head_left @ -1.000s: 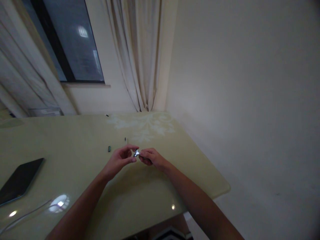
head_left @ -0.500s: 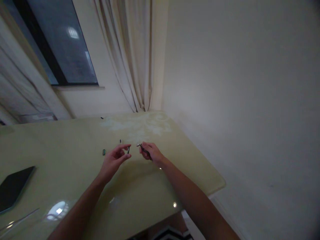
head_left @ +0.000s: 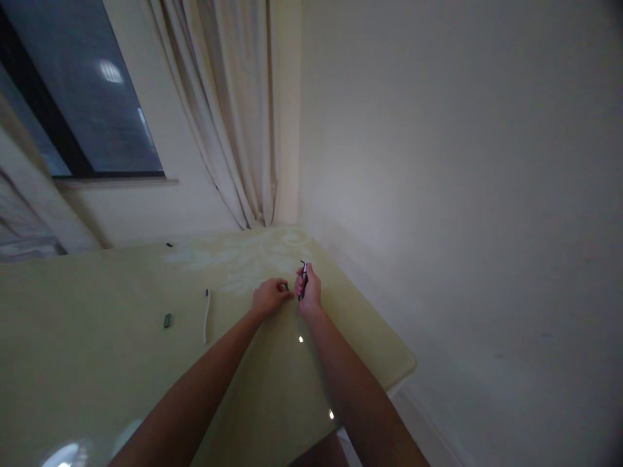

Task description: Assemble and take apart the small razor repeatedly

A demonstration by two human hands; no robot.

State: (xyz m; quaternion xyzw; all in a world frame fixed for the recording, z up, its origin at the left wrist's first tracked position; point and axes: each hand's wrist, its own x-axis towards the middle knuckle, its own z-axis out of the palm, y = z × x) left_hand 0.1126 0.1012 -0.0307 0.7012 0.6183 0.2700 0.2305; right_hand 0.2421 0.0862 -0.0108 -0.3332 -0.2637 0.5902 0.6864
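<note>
My left hand (head_left: 270,296) is closed in a pinch on a small dark stick-like piece (head_left: 286,287), its ends partly covered by my fingertips. Just to the right, my right hand (head_left: 310,290) wraps round a slim dark tool with a bent tip (head_left: 304,280). The tool stands nearly upright in the fist, tip at the top. A narrow gap separates the two hands above the table. Left of my left forearm lies a toothbrush-like white stick with a dark end (head_left: 207,318). Farther left is a small dark green rectangular piece (head_left: 168,321).
The glossy pale table (head_left: 111,370) has its right edge beside a plain wall (head_left: 438,194). A small black piece (head_left: 169,245) lies near the far edge. Behind the table hangs a beige curtain (head_left: 224,117), with a window (head_left: 87,78) to its left.
Both hands have shifted right in view, my left hand farther. The tool in my right hand has turned from slanting to nearly upright. The white stick now shows fully as the view swung right.
</note>
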